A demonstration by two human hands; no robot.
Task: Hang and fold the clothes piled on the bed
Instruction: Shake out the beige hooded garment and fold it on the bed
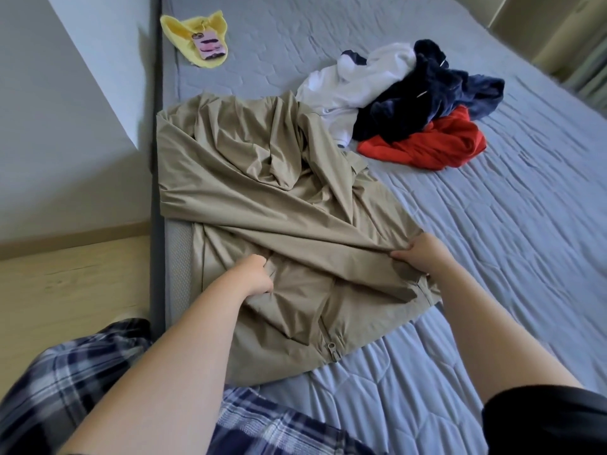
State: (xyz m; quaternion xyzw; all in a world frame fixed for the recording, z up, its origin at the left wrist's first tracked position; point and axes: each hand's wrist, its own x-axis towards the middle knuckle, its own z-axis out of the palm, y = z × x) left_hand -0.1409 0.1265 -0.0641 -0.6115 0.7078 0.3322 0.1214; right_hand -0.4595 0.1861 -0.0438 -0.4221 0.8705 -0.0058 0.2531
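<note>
A beige zip-up jacket (262,198) lies spread across the left side of the bed (492,257), its hood bunched near the middle and its zipper at the near hem. My left hand (254,277) grips a fold of the jacket's lower front. My right hand (423,254) pinches the end of a sleeve that is drawn across the jacket's body. Beyond the jacket is a pile with a white garment (354,83), a dark navy garment (423,93) and a red garment (437,142).
A yellow item with a pink tag (197,37) lies at the bed's far left corner. The bed's left edge borders a wall and a strip of wooden floor (65,290). My plaid-trousered legs (65,389) are at the near edge.
</note>
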